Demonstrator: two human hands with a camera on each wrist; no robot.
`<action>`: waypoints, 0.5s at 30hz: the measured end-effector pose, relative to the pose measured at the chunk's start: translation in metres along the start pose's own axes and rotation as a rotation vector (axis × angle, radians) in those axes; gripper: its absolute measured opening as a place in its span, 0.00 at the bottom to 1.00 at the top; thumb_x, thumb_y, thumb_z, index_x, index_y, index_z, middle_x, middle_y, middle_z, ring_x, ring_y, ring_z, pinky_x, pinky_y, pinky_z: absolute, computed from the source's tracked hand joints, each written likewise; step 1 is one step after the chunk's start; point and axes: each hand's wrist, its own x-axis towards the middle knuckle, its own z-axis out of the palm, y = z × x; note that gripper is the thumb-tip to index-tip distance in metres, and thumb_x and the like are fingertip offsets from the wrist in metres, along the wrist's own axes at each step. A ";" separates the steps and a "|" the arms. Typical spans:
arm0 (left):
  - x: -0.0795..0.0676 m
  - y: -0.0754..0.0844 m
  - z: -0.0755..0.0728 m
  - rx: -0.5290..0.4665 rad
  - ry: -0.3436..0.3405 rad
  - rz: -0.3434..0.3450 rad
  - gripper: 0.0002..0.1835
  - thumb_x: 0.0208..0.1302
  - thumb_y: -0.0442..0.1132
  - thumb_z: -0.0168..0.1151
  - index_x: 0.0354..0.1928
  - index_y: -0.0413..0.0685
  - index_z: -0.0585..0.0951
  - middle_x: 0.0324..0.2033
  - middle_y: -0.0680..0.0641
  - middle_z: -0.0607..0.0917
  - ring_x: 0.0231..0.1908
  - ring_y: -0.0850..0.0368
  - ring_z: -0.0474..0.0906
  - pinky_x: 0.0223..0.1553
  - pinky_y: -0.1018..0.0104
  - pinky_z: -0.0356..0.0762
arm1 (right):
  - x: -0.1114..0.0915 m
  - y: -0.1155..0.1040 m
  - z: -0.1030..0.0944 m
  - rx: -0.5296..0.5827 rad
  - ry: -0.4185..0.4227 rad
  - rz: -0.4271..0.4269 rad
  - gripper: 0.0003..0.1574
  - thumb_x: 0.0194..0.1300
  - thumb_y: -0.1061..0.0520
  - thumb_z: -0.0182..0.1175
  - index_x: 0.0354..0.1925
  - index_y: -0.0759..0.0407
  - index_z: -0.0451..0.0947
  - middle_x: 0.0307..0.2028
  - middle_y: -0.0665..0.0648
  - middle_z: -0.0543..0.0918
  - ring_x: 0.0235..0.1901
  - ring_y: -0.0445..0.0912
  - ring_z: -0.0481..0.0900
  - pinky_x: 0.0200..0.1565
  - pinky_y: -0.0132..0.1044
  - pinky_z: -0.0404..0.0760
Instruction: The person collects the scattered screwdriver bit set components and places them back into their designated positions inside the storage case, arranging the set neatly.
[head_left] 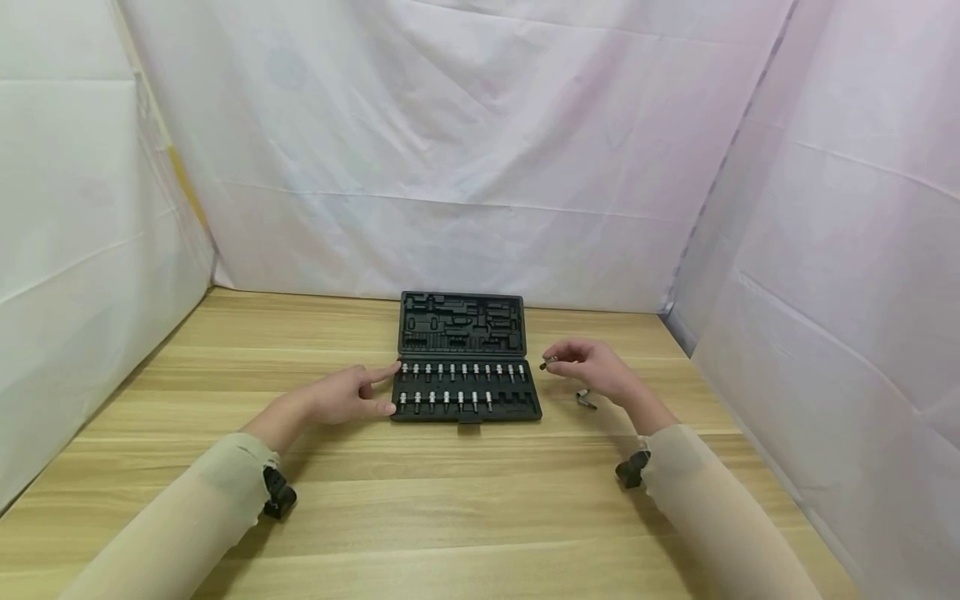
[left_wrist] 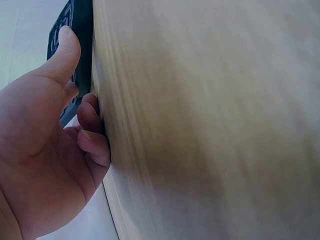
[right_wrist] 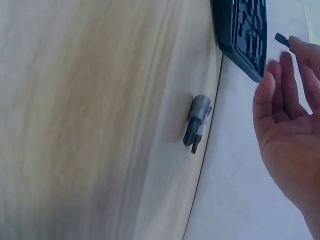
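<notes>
A black bit socket case [head_left: 468, 383] lies unfolded on the table, with two rows of silver bit sockets in its lower half. Several slots at the right end of the front row hold none. My left hand [head_left: 347, 395] touches the case's left edge, its index finger and thumb extended; in the left wrist view the hand's [left_wrist: 45, 125] other fingers curl beside the case. Right of the case, my right hand [head_left: 592, 369] pinches a small bit socket [right_wrist: 282, 39] between thumb and index finger, above the table. Beneath that hand lie loose bit sockets [head_left: 586, 399].
The wooden table [head_left: 420, 508] runs back to a white cloth wall [head_left: 450, 167], with more cloth on both sides. The case's lid [head_left: 462, 323], with its moulded recesses, lies folded back toward that wall. A black latch [head_left: 470, 421] juts from the case's front edge.
</notes>
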 end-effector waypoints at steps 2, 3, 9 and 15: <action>-0.001 0.000 0.000 -0.006 0.000 0.006 0.48 0.76 0.56 0.69 0.88 0.52 0.57 0.24 0.53 0.70 0.24 0.59 0.62 0.32 0.63 0.69 | 0.000 -0.002 0.002 0.046 -0.017 -0.006 0.23 0.79 0.52 0.69 0.64 0.62 0.84 0.55 0.59 0.90 0.57 0.59 0.87 0.58 0.56 0.88; -0.001 0.001 0.000 -0.006 0.001 0.007 0.48 0.76 0.56 0.69 0.88 0.52 0.57 0.25 0.53 0.71 0.25 0.59 0.62 0.32 0.63 0.69 | 0.000 -0.004 0.004 0.070 -0.025 -0.006 0.24 0.79 0.53 0.69 0.65 0.63 0.83 0.56 0.60 0.90 0.58 0.61 0.87 0.59 0.56 0.88; -0.002 0.002 0.000 -0.005 0.006 0.003 0.48 0.76 0.57 0.69 0.88 0.52 0.57 0.29 0.50 0.74 0.28 0.57 0.65 0.35 0.61 0.70 | 0.001 -0.008 0.011 0.122 -0.042 -0.043 0.27 0.80 0.58 0.67 0.68 0.71 0.76 0.54 0.68 0.91 0.55 0.66 0.89 0.56 0.54 0.89; -0.003 0.002 0.000 0.003 0.012 0.002 0.48 0.76 0.57 0.70 0.88 0.53 0.58 0.31 0.48 0.75 0.29 0.56 0.66 0.36 0.60 0.71 | 0.003 -0.010 0.017 0.056 -0.030 -0.053 0.25 0.76 0.52 0.72 0.61 0.67 0.83 0.49 0.60 0.93 0.50 0.60 0.91 0.55 0.55 0.89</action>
